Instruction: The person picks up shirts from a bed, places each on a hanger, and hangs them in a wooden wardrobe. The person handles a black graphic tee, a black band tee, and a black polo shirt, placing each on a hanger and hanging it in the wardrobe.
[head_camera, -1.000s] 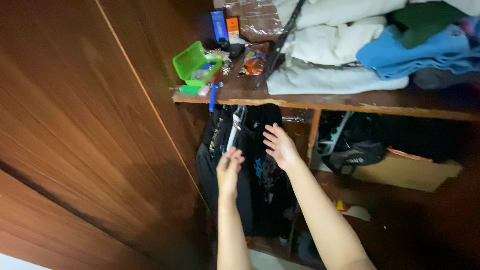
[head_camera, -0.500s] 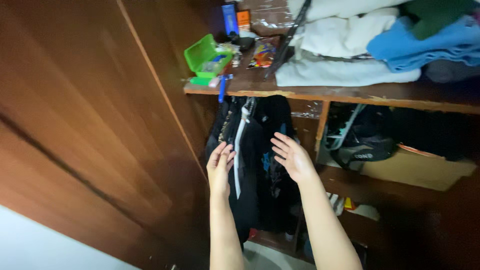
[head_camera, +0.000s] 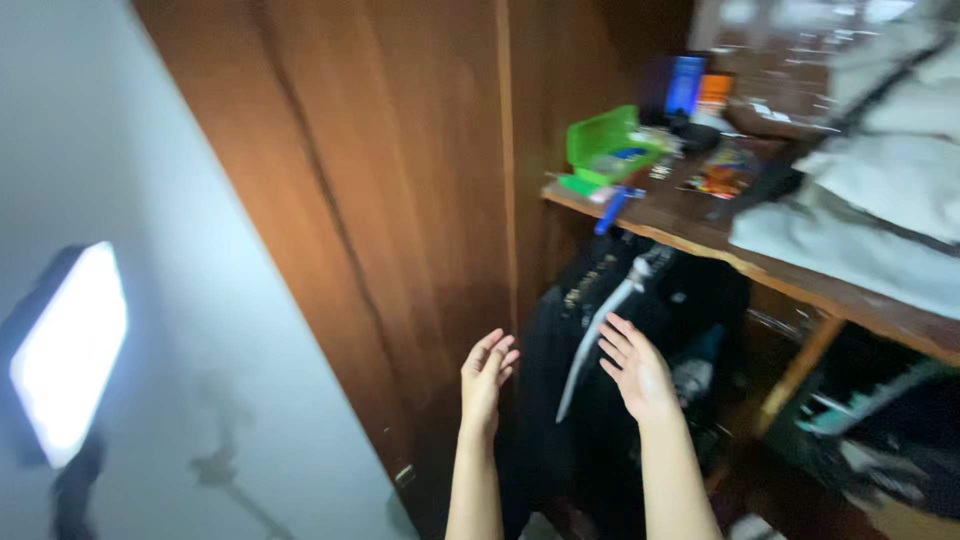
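Left hand: The left hand (head_camera: 485, 378) is in the lower centre of the frame, raised with the forearm running down to the bottom edge. Fingers are spread wide and hold nothing. It sits just beside the edge of the wooden wardrobe door (head_camera: 400, 200) and near the dark hanging clothes (head_camera: 600, 400); contact cannot be determined.

Right hand: The right hand (head_camera: 637, 370) is right of the left hand, lower centre of the frame. Palm open, fingers extended and slightly spread, holding nothing. It lies in front of the dark hanging clothes, just beside a pale strip (head_camera: 600, 330) that hangs diagonally among them.

Dark hanging clothes: Black garments hang below the shelf (head_camera: 690, 235), centre to lower centre of the frame, between the door and a wooden upright (head_camera: 800, 370). One garment carries light lettering near its top.

Shelf: A wooden shelf crosses the upper right of the frame, tilted in this view.

Items on shelf: An open green plastic box (head_camera: 605, 145) stands at the left end of the shelf. A blue pen-like object (head_camera: 610, 208) overhangs the front edge just below it. Small blue and orange packages (head_camera: 700, 90) stand behind, blurred. Folded white cloth (head_camera: 880, 190) is stacked at the far right.

Left area: A pale wall (head_camera: 180, 330) fills the left of the frame, with a lit rectangular light panel (head_camera: 65, 350) at the lower left.
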